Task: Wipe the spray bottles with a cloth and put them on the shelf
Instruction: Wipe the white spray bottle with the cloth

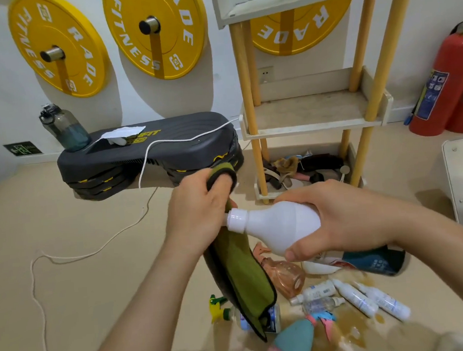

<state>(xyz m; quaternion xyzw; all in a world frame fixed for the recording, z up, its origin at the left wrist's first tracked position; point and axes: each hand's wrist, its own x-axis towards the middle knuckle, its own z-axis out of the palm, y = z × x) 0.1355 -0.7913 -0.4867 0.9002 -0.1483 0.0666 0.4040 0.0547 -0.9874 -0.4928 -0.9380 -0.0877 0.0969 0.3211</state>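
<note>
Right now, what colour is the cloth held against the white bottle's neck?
Olive green with a dark edge, seen in the head view: cloth, bottle.

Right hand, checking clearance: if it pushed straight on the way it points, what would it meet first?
Probably the left hand, gripping the green cloth against the neck of the white bottle the right hand holds.

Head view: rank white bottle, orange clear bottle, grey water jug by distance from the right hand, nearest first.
1. white bottle: gripped in the right hand.
2. orange clear bottle: on the floor just below.
3. grey water jug: far left, on the step platform by the wall.
</note>
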